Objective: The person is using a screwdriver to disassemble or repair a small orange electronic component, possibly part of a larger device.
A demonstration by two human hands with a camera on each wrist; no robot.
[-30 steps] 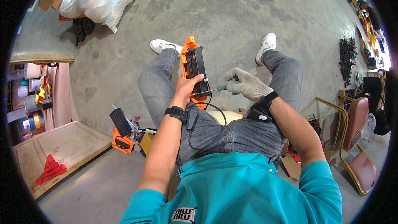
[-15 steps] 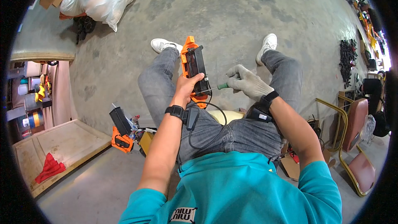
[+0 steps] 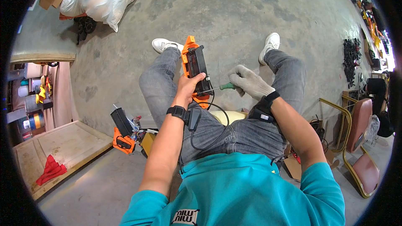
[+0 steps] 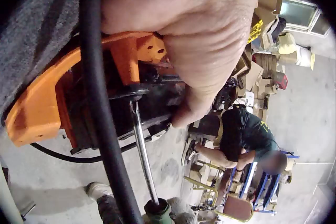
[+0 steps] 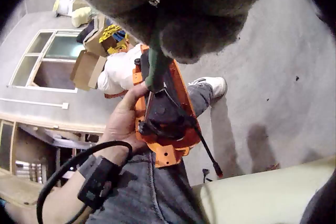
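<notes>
While the bare left hand (image 3: pixel 188 88) grips a black plastic casing (image 3: pixel 197 65) set along an orange plastic frame (image 3: pixel 186 54), the right hand (image 3: pixel 252 83), in a pale grey knit glove, holds a green-handled screwdriver (image 3: pixel 227 86). Left thumb lies on the black casing. Gloved fingers are curled round the green handle; the metal shaft runs across to the casing's near end, where its tip meets a round black fitting (image 4: pixel 137 90).

Location: casing and frame are held up beside the left knee, over the inner side of the leg in grey jeans (image 3: pixel 161 88). A thin black cable (image 3: pixel 228 119) loops over the lap, near a pale yellow seat (image 3: pixel 229 117).

Surroundings: 1 black box (image 3: pixel 121 122) stands against a separate orange plastic part (image 3: pixel 124 143) at the person's left — both low down, near the wooden panel (image 3: pixel 79 140) bearing 1 red cloth (image 3: pixel 51 170). The left wrist view shows 1 other person (image 4: pixel 247 139) in dark clothing, bent forward.
</notes>
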